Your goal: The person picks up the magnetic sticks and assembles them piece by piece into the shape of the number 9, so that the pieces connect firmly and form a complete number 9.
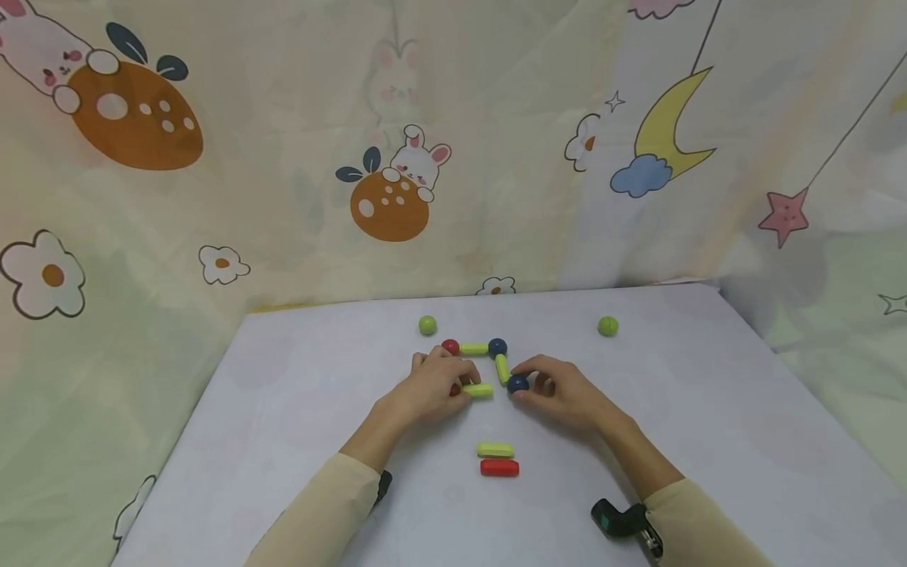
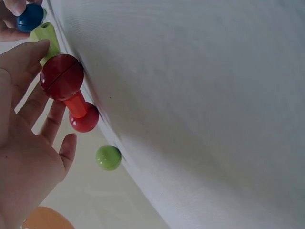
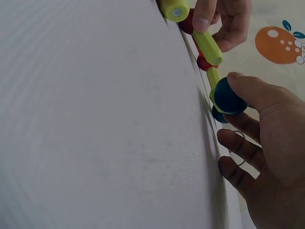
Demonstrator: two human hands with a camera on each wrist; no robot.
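Observation:
On the white table a joined chain of balls and rods lies between the hands. My left hand [image 1: 434, 386] pinches a yellow-green rod [image 1: 479, 390] close to the red ball [image 2: 62, 76] at its end. An orange-red rod [image 2: 76, 104] links that ball to another red ball [image 1: 450, 346]. From there a yellow-green rod [image 1: 473, 348] runs to a dark blue ball [image 1: 497, 347], and a further rod [image 1: 502, 368] leads toward the nearer blue ball [image 3: 230, 96]. My right hand [image 1: 563, 391] pinches this nearer ball between thumb and index finger. The held rod's free end faces it across a gap.
Two loose green balls lie farther back, one at left [image 1: 427, 325] and one at right [image 1: 608, 326]. Nearer the front, a yellow-green rod [image 1: 495, 450] lies beside a red rod [image 1: 499, 468]. A patterned cloth [image 1: 496, 197] hangs behind the table.

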